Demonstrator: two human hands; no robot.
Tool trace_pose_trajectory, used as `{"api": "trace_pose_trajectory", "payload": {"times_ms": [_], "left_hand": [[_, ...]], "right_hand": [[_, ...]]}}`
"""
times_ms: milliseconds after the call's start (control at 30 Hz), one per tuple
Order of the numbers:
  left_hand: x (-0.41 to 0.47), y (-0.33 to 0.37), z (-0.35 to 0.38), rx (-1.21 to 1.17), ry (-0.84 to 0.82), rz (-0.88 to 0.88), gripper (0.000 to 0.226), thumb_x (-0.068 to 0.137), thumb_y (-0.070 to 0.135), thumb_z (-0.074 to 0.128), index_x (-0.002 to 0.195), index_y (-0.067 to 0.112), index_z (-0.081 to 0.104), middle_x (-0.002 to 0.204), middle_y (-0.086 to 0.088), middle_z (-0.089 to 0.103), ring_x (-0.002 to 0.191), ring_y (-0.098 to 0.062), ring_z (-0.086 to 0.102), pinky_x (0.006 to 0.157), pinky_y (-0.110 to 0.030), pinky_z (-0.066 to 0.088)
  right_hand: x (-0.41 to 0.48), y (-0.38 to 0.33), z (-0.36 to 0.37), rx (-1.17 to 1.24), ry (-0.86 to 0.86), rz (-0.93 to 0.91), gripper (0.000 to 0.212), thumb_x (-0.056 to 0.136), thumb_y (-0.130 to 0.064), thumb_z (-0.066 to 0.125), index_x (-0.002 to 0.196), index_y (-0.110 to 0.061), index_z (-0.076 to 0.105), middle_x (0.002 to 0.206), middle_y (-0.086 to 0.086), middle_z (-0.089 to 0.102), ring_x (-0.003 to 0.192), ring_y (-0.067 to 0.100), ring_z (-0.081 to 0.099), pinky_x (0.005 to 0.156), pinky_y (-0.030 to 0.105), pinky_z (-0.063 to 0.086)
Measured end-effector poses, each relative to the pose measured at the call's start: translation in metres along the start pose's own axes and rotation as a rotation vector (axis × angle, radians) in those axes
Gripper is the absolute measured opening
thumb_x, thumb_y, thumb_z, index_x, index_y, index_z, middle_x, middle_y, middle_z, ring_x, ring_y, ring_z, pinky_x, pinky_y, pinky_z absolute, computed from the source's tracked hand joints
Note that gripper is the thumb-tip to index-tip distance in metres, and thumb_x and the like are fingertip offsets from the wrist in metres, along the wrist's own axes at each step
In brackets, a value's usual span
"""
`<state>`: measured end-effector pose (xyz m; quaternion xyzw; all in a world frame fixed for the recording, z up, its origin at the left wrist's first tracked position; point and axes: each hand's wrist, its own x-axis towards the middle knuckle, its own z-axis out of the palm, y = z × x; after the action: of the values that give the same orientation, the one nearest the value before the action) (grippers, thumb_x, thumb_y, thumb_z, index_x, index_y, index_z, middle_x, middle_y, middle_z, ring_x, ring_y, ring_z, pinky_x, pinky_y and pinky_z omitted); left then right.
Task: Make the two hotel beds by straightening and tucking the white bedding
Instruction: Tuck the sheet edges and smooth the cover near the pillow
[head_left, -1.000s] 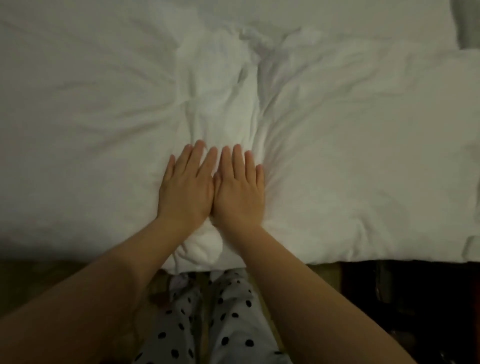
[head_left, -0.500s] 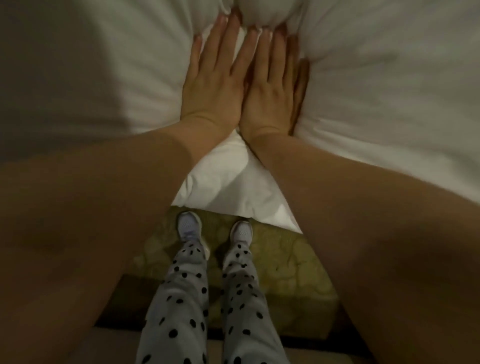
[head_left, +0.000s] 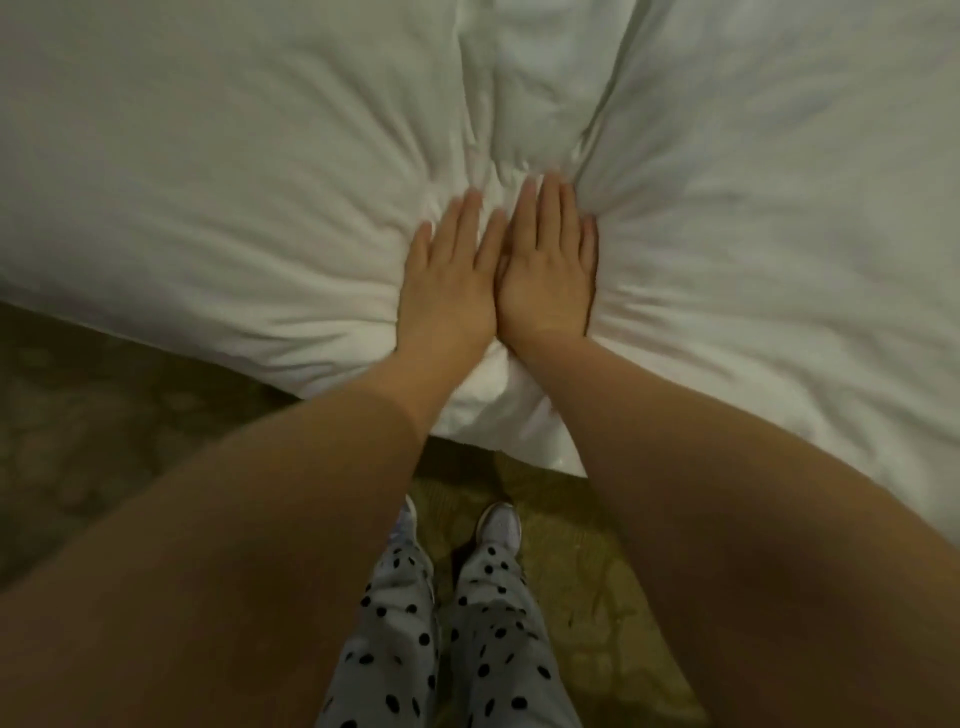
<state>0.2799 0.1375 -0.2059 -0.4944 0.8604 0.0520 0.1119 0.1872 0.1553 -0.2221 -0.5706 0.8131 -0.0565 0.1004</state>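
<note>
A thick white duvet (head_left: 208, 171) covers the bed and fills the upper part of the view. My left hand (head_left: 449, 278) and my right hand (head_left: 548, 265) lie flat on it side by side, fingers straight, touching along their inner edges. Both press down into the bedding near its front edge. Creases radiate outward from where the hands press. A bunched ridge of fabric (head_left: 524, 104) runs away from the fingertips toward the far side of the bed.
The duvet's front edge (head_left: 498, 415) hangs over the bed side just below my wrists. A greenish patterned carpet (head_left: 597, 597) lies below. My legs in polka-dot trousers (head_left: 488, 634) and light shoes (head_left: 500, 526) stand close to the bed.
The view has lifted since half a second ago, so more duvet shows beyond my fingertips. Both hands stay flat and together, pressing the bedding.
</note>
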Motion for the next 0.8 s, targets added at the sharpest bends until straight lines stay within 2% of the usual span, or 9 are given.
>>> {"api": "trace_pose_trajectory", "payload": {"times_ms": [100,200,267,333,400,533,667,800], "left_hand": [[-0.060,-0.004,0.005,0.041,-0.057,0.073,0.065,0.097,0.035,0.017,0.145,0.010,-0.019,0.158,-0.011,-0.011,0.146,-0.024,-0.009,0.113,-0.042,-0.012],[-0.111,-0.010,0.007,0.081,-0.215,0.173,0.056,0.096,0.031,0.004,0.143,0.010,-0.018,0.152,-0.009,-0.023,0.145,-0.025,-0.013,0.112,-0.046,-0.016],[-0.127,-0.017,0.002,0.118,-0.352,0.211,0.054,0.100,0.033,0.008,0.138,0.012,-0.024,0.147,-0.004,-0.030,0.145,-0.022,-0.015,0.113,-0.044,-0.014],[-0.125,-0.025,-0.015,0.103,-0.404,0.236,0.056,0.100,0.033,0.011,0.143,0.015,-0.021,0.155,-0.003,-0.021,0.146,-0.018,-0.011,0.116,-0.039,-0.007],[-0.115,-0.036,-0.044,0.023,-0.368,0.221,0.058,0.103,0.032,0.020,0.150,0.013,-0.008,0.159,-0.003,-0.010,0.147,-0.017,-0.005,0.117,-0.032,-0.001],[-0.095,-0.073,-0.105,-0.101,-0.216,0.147,0.059,0.103,0.030,0.030,0.152,0.014,0.002,0.159,-0.002,-0.005,0.147,-0.017,0.004,0.116,-0.026,0.008],[-0.074,-0.140,-0.152,-0.114,-0.036,0.061,0.061,0.101,0.031,0.036,0.152,0.018,0.006,0.159,-0.007,-0.004,0.147,-0.022,0.007,0.115,-0.033,0.012],[-0.059,-0.209,-0.172,-0.064,0.029,-0.010,0.060,0.101,0.034,0.034,0.152,0.020,0.007,0.160,-0.007,-0.001,0.146,-0.021,0.006,0.115,-0.040,0.010]], "right_hand": [[-0.036,-0.003,-0.012,-0.034,-0.104,-0.067,0.055,0.103,-0.026,0.019,0.152,-0.007,0.001,0.160,0.012,0.002,0.148,0.022,0.000,0.115,0.036,-0.011],[-0.098,-0.008,-0.017,-0.076,-0.319,-0.156,0.059,0.103,-0.031,0.017,0.148,-0.009,-0.014,0.160,0.010,-0.011,0.147,0.024,-0.011,0.114,0.041,-0.012],[-0.125,-0.013,-0.017,-0.120,-0.436,-0.195,0.063,0.102,-0.036,0.018,0.142,-0.011,-0.023,0.158,0.008,-0.020,0.145,0.026,-0.019,0.113,0.044,-0.016],[-0.121,-0.017,-0.025,-0.093,-0.448,-0.158,0.061,0.101,-0.037,0.013,0.147,-0.012,-0.019,0.159,0.006,-0.018,0.146,0.025,-0.017,0.114,0.043,-0.015],[-0.108,-0.024,-0.044,-0.030,-0.400,-0.107,0.060,0.098,-0.036,0.008,0.153,-0.013,-0.003,0.161,0.005,-0.005,0.148,0.023,-0.004,0.117,0.042,-0.007],[-0.090,-0.051,-0.091,0.186,-0.267,0.074,0.055,0.103,-0.034,0.024,0.153,-0.018,0.009,0.161,0.004,0.009,0.147,0.021,0.011,0.117,0.042,0.010],[-0.058,-0.108,-0.141,0.354,-0.147,0.121,0.056,0.103,-0.037,0.028,0.154,-0.022,0.009,0.161,0.001,0.007,0.147,0.020,0.012,0.119,0.040,0.014],[-0.025,-0.176,-0.163,0.359,-0.147,0.115,0.057,0.103,-0.038,0.027,0.154,-0.024,0.006,0.162,0.000,0.001,0.148,0.022,0.005,0.120,0.043,0.011]]}}
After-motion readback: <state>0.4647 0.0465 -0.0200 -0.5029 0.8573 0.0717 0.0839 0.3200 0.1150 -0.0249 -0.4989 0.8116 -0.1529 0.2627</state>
